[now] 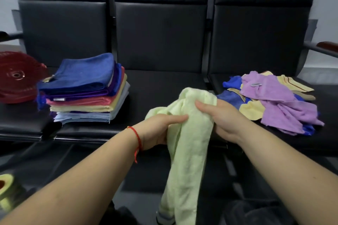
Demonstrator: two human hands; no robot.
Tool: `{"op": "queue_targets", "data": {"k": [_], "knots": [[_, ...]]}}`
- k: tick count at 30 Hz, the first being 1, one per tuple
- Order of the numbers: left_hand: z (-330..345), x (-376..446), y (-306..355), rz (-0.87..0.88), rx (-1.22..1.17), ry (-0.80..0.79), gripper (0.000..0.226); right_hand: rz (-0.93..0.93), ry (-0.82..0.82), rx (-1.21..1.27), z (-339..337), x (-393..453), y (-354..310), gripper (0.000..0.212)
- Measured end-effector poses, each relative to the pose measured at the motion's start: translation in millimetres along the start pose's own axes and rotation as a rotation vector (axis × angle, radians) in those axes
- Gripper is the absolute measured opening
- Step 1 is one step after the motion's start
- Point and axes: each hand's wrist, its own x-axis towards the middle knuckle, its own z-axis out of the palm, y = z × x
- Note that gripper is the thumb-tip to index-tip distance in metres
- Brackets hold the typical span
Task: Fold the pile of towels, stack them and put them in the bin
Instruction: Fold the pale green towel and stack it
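A pale green towel (188, 151) hangs bunched in front of the black bench, its lower end drooping below the seat edge. My left hand (161, 129) grips its left side and my right hand (221, 115) grips its right side near the top. A stack of folded towels (86, 87), dark blue on top, stands on the left seat. A loose pile of unfolded towels (278, 100), purple, yellow and blue, lies on the right seat. The red bin (16, 76) lies at the far left.
The black bench (161, 42) has three seats with tall backs; an armrest (327, 45) sticks out at the right. A yellow-green object (6, 190) sits at the lower left edge. The middle seat lies under the green towel.
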Motion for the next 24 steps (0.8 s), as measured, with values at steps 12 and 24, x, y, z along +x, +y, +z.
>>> {"op": "queue_targets", "data": {"k": [12,24], "knots": [[-22.3,3.8,10.5,0.244,-0.098,0.468,0.019,-0.030,0.331,-0.736,-31.3,13.4,10.8,0.021],[-68.2,-22.0,12.9,0.313,0.081,0.695,0.016,0.082,0.535,-0.089,-84.6,3.9,-8.6,0.024]]}}
